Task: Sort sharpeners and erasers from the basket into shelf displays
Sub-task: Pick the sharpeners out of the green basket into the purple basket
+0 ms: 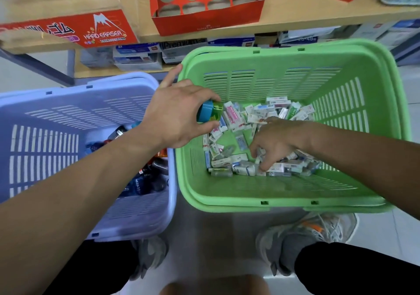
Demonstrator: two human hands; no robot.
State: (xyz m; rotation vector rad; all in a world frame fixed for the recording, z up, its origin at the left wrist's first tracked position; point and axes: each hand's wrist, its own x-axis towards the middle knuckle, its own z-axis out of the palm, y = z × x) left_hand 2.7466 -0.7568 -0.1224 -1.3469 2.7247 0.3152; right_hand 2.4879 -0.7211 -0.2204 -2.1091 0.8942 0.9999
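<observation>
Head view: my left hand grips a blue-green sharpener over the green basket's left edge, long axis crosswise, green end pointing right. My right hand reaches into the erasers; I cannot tell if it holds one.

Bare forearms, black trousers, grey knit sneakers, orange tab on the right one

Erasers in green basket, sharpener above
</observation>
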